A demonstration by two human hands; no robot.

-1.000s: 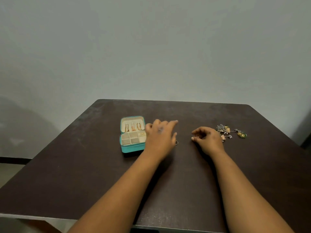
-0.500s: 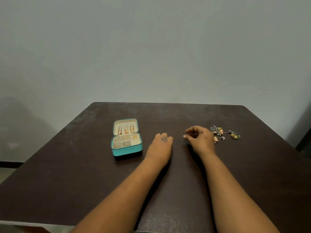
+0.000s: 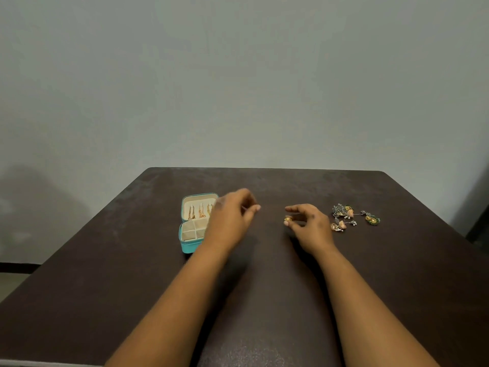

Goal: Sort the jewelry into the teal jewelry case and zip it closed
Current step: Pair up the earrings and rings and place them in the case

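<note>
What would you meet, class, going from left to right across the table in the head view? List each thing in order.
Teal jewelry case, open → left hand → small gold piece pinched by the right hand → gold bell earrings → green and gold earring.

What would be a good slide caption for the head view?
Right hand pinches a small gold earring beside the open teal jewelry case; more jewelry waits on the table.
</note>
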